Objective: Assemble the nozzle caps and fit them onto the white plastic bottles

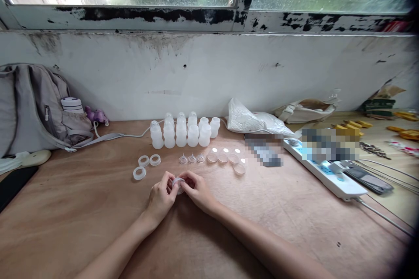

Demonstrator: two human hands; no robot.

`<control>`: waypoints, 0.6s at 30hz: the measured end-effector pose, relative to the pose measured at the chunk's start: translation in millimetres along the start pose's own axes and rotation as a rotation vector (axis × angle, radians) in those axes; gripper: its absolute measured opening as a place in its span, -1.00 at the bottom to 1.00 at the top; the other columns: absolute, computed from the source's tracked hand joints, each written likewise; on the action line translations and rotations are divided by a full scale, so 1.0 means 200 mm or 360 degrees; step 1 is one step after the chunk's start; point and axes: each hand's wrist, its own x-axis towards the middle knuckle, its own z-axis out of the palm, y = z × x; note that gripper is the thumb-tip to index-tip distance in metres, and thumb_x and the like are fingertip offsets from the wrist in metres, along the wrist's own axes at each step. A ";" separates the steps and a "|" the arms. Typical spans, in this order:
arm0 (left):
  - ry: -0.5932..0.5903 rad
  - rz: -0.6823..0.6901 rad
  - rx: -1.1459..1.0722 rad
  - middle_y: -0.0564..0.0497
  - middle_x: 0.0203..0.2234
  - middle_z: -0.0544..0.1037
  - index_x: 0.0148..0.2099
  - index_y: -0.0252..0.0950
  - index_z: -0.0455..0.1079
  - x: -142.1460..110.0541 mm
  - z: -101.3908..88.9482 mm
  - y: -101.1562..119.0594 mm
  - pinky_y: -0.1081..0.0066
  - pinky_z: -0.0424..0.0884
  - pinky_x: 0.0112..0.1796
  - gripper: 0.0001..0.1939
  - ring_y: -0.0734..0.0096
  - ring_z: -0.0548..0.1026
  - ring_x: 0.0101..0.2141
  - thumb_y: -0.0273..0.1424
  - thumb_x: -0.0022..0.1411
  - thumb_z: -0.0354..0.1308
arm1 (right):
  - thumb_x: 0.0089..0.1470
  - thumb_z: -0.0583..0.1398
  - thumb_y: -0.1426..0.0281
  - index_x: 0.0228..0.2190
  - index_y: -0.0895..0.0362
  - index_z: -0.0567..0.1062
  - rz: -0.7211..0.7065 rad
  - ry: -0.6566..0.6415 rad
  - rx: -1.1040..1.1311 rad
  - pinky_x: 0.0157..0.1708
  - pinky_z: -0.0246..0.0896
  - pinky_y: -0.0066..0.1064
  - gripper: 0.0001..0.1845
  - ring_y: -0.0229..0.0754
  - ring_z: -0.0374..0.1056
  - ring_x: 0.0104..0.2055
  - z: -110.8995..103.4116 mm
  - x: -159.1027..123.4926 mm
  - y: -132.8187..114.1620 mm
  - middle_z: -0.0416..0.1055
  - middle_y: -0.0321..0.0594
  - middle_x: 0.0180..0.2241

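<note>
White plastic, a small translucent ring (178, 183), sits pinched between the fingertips of the left hand (162, 196) and the right hand (198, 189), both of which rest low over the middle of the brown plywood tabletop (98, 209), fingers curled in around the piece from either side. Just beyond the hands, toward the far edge, three more white plastic rings (145, 165) lie flat to the left, three small clear cone-shaped silicone pieces (191, 158) stand in a row in front, and several clear round discs (227, 159) are spread to the right. Behind these a cluster of small frosted white plastic bottles (183, 130) stands upright near the wall. A grey fabric backpack (36, 109) with a white flask (72, 104) in its side pocket leans at the far left corner, a crumpled white plastic bag (252, 120) lies to the right of the bottles, and a white power strip (327, 174) runs slantwise toward the right edge with cables trailing from it.
</note>
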 end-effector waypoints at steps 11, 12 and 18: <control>-0.0067 -0.0047 -0.0016 0.10 -0.56 0.46 -0.26 -0.21 0.20 0.02 -0.01 0.00 0.50 0.27 -0.46 -0.88 0.42 0.45 -0.52 -0.33 0.13 -0.03 | -0.07 0.06 0.53 -0.38 0.16 0.38 -0.0017 0.0017 -0.0085 -0.50 0.09 -0.53 -0.84 -0.34 0.17 -0.50 0.01 0.00 0.00 0.30 -0.33 -0.51; -0.0067 -0.0049 -0.0015 0.10 -0.55 0.46 -0.26 -0.22 0.20 0.02 -0.01 0.00 0.49 0.27 -0.46 -0.88 0.41 0.45 -0.52 -0.32 0.13 -0.03 | -0.07 0.06 0.53 -0.38 0.16 0.38 -0.0023 0.0018 -0.0095 -0.50 0.09 -0.53 -0.85 -0.34 0.16 -0.50 0.01 0.00 -0.01 0.30 -0.33 -0.51; -0.0062 -0.0039 -0.0012 0.09 -0.56 0.47 -0.28 -0.22 0.20 0.01 -0.01 0.00 0.50 0.27 -0.46 -0.88 0.41 0.46 -0.52 -0.31 0.13 -0.04 | -0.05 0.06 0.50 -0.40 0.17 0.38 -0.0015 0.0024 -0.0086 -0.51 0.08 -0.53 -0.87 -0.34 0.15 -0.51 0.01 0.00 -0.02 0.30 -0.33 -0.52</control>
